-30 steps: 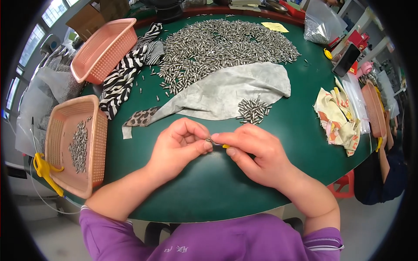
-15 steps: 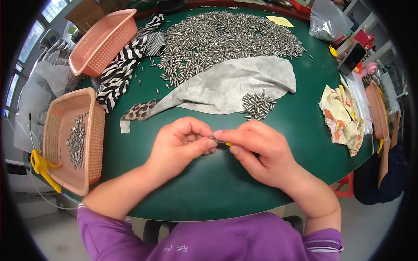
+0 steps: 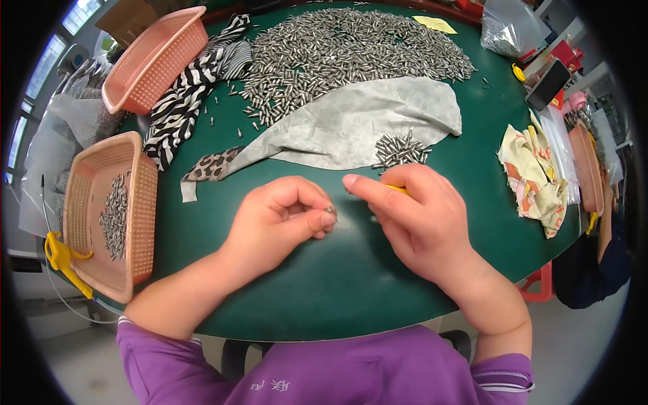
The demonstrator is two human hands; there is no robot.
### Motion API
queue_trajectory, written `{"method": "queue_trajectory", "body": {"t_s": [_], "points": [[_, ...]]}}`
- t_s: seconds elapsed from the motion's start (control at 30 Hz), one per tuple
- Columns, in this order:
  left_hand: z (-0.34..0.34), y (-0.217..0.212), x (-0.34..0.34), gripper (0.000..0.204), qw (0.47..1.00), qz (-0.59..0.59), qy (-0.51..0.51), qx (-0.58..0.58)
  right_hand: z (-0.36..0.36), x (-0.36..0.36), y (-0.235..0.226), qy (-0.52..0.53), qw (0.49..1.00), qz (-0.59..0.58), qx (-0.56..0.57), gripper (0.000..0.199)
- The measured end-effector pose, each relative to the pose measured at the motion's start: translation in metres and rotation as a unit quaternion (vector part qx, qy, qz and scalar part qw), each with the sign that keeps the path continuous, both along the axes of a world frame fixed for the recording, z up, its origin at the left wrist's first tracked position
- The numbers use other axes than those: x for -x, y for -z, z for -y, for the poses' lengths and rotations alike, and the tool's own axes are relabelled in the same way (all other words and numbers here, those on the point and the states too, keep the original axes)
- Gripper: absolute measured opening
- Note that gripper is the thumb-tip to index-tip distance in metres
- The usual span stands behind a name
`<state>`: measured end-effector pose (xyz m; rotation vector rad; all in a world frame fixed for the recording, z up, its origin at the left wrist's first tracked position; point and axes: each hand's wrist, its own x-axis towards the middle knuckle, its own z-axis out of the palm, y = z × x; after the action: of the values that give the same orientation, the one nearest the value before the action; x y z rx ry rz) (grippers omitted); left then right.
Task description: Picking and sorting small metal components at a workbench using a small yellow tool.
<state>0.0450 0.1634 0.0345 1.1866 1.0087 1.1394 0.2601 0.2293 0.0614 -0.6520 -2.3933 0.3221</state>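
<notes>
My left hand (image 3: 277, 214) is closed in a pinch on a small metal part (image 3: 330, 210) at its fingertips. To its right, my right hand (image 3: 422, 216) curls around a yellow-handled tool (image 3: 397, 190); most of the tool is hidden, and the index finger points left. The two hands are apart above the green table (image 3: 324, 297). Beyond my right hand, a small pile of metal pins (image 3: 401, 148) rests on the edge of a grey cloth (image 3: 337, 128). A large heap of similar metal pins (image 3: 351, 50) spreads behind the cloth.
At the left stand a pink basket with metal pins (image 3: 147, 223) and another pink basket (image 3: 158, 64). A yellow air gun (image 3: 62, 256) hangs beside them. A zebra-striped cloth (image 3: 182, 108), a patterned cloth (image 3: 536, 179) and a phone (image 3: 548, 86) lie around. Another person's sleeve (image 3: 587, 270) shows at right.
My right hand has drawn away from the left, turning the yellow-handled tool off the metal part. The left hand keeps its pinch in nearly the same place. The view has shifted slightly.
</notes>
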Motion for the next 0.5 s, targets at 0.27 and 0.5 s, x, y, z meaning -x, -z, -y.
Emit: {"method": "queue_trajectory", "body": {"t_s": [0.27,0.5], "points": [[0.0007,0.0001,-0.0028,0.008,0.999,0.035,-0.028,0.016,0.0055,-0.0011,0.0012,-0.052,0.993,-0.042,0.1,0.038],[0.0008,0.0014,-0.0029,0.009,0.999,0.028,-0.021,-0.007,0.0054,-0.0003,0.0022,-0.062,0.99,-0.041,0.124,0.038]]}}
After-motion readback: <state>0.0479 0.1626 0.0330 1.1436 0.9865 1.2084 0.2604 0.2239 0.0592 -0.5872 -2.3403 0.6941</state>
